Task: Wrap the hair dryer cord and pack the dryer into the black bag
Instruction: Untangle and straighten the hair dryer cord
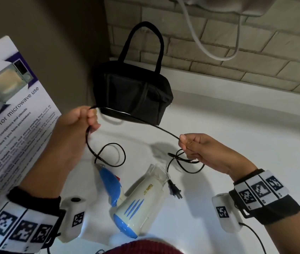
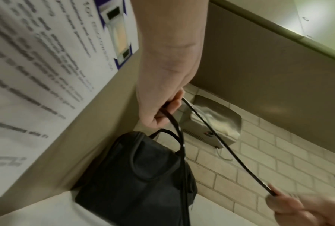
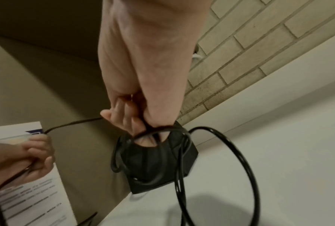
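Both hands were raised above the white counter (image 1: 237,125), a black cord (image 1: 145,123) stretched between them. The left hand (image 1: 77,121) had its fingers curled round the cord near the black bag (image 1: 136,96); the right hand (image 1: 198,149) pinched the cord at thumb and forefinger while a few small loops already hung gathered in its fist. From the left hand the cord dropped in a loose curl to the handle of the hair dryer (image 1: 138,200), and the plug (image 1: 175,189) dangled below the right hand, close to the dryer's nozzle.

Judged from this, the wrapping was under way but far from finished: only a few coils were gathered, and a long slack run remained. The dryer lay on its side on the counter, outside the bag, so packing had not begun. The bag stood upright in the corner against the wall; whether it was open could not be told.

The dryer was cream with blue trim, a folding blue handle and a clear nozzle. The cord looked thin, glossy and springy, inclined to kink into curls.
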`<state>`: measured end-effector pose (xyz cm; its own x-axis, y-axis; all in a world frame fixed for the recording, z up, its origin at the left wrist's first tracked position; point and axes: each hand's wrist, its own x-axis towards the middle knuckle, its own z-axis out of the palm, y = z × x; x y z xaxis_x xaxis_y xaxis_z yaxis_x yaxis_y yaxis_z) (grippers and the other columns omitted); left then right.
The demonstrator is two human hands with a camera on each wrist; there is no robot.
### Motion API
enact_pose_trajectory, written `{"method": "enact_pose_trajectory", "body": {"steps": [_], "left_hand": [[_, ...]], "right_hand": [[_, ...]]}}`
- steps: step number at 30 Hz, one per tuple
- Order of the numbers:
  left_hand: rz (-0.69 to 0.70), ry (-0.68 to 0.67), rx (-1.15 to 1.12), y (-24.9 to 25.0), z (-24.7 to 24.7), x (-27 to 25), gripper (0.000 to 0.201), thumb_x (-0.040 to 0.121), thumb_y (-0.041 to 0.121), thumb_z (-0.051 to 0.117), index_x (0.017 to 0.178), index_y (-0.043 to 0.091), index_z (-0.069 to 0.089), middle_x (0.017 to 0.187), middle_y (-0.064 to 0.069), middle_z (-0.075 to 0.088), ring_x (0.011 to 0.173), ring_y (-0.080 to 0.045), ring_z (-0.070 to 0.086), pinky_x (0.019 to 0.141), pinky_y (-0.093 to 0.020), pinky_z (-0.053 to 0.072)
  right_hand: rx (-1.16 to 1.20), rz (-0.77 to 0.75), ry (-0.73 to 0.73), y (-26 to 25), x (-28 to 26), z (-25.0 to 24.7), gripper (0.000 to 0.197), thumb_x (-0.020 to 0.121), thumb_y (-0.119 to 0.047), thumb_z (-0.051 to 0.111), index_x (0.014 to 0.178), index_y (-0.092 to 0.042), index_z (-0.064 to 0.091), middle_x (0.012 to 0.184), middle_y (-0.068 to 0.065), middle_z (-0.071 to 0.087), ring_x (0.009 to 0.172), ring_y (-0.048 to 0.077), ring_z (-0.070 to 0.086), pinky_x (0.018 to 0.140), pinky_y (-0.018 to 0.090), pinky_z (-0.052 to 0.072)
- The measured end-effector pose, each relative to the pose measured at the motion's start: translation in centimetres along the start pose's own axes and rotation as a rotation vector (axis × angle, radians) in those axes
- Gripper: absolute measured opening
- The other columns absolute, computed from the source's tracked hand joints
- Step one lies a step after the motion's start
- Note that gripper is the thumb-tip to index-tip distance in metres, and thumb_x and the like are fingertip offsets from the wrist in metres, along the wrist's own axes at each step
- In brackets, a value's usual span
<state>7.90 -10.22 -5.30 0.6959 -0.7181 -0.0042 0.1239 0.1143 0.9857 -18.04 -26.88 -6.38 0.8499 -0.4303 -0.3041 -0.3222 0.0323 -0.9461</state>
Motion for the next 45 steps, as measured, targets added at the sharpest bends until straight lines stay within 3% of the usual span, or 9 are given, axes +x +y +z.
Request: {"method": "enact_pose_trajectory", "body": {"steps": [3,6,11,18,24,28,37,42,45], "left_hand": [[-0.043,0.045,-0.103,-1.1,-1.8,0.1,0.040,0.079,0.003,0.032,0.050,0.025,0.050,0.052,0.016,0.049,0.053,-0.002,0.039,0.054,-0.009,0.041],[-0.120,0.044,-0.081,-2.8,-2.7,0.0,0.026,0.076,0.003,0.032,0.060,0.020,0.042,0.048,0.014,0.050,0.055,-0.005,0.037,0.052,-0.009,0.042],[-0.186,0.128,-0.109,-5.1,-2.9,-0.5,0.040,0.085,-0.010,0.026,0.062,0.018,0.043,0.052,0.015,0.050,0.050,-0.002,0.039,0.062,-0.017,0.038],[-0.323,0.233,-0.109,-6.9,-3.7,-0.3,0.037,0.089,-0.001,0.023,0.064,0.018,0.042,0.045,0.014,0.046,0.044,-0.001,0.039,0.063,-0.019,0.036],[-0.382,0.312,-0.012,-8.3,-4.0,0.0,0.037,0.093,-0.003,0.029,0.068,0.020,0.044,0.059,0.004,0.047,0.054,-0.007,0.041,0.056,-0.018,0.038],[-0.428,0.337,-0.134,-8.8,-5.5,0.5,0.039,0.089,-0.006,0.023,0.063,0.020,0.037,0.041,0.013,0.047,0.034,0.000,0.040,0.053,-0.014,0.037],[-0.448,0.366,-0.131,-10.0,-5.7,-0.1,0.035,0.087,-0.003,0.024,0.063,0.020,0.034,0.040,0.013,0.049,0.035,0.000,0.040,0.048,-0.013,0.038],[-0.417,0.400,0.124,-9.6,-5.0,-0.9,0.039,0.094,-0.005,0.027,0.064,0.013,0.045,0.060,0.002,0.051,0.032,0.002,0.048,0.043,-0.010,0.043],[-0.368,0.179,0.716,-8.4,-4.2,-1.5,0.029,0.092,-0.004,0.037,0.069,0.001,0.054,0.068,-0.016,0.052,0.053,-0.002,0.061,0.063,-0.023,0.049]], "right_hand": [[0.013,0.047,0.068,0.6,-0.6,-1.2,0.037,0.094,-0.040,0.044,0.068,-0.015,0.050,0.067,0.008,0.015,0.060,0.020,0.012,0.054,0.020,0.024],[0.052,0.092,0.117,1.0,-1.2,-2.2,0.037,0.092,-0.043,0.048,0.065,-0.018,0.050,0.067,0.005,0.016,0.059,0.018,0.013,0.051,0.018,0.023],[0.159,0.173,0.209,2.0,-1.6,-3.1,0.036,0.088,-0.041,0.056,0.061,-0.019,0.046,0.061,0.000,0.021,0.056,0.017,0.014,0.046,0.017,0.032],[0.229,0.248,0.170,2.9,-2.4,-3.8,0.042,0.087,-0.032,0.056,0.054,-0.019,0.036,0.057,-0.001,0.021,0.049,0.015,0.026,0.049,0.022,0.021],[0.317,0.287,0.169,2.8,-2.4,-4.3,0.028,0.089,-0.025,0.055,0.064,-0.014,0.051,0.059,0.000,0.048,0.054,0.011,0.045,0.054,0.016,0.046],[0.529,0.358,0.291,3.4,-2.4,-5.5,0.018,0.082,-0.021,0.062,0.069,-0.014,0.051,0.060,-0.002,0.050,0.049,0.009,0.042,0.047,0.015,0.044],[0.499,0.352,0.449,5.1,-2.5,-6.6,0.016,0.092,-0.021,0.055,0.080,-0.011,0.058,0.072,0.001,0.061,0.053,0.011,0.050,0.051,0.019,0.050],[0.498,0.330,0.448,5.5,-2.5,-6.2,0.024,0.094,-0.017,0.051,0.073,-0.009,0.056,0.076,0.005,0.057,0.052,0.010,0.052,0.054,0.020,0.048],[0.424,0.300,0.419,4.7,-2.3,-5.3,0.033,0.096,-0.018,0.048,0.065,-0.010,0.050,0.074,0.004,0.054,0.054,0.008,0.052,0.056,0.020,0.044]]}}
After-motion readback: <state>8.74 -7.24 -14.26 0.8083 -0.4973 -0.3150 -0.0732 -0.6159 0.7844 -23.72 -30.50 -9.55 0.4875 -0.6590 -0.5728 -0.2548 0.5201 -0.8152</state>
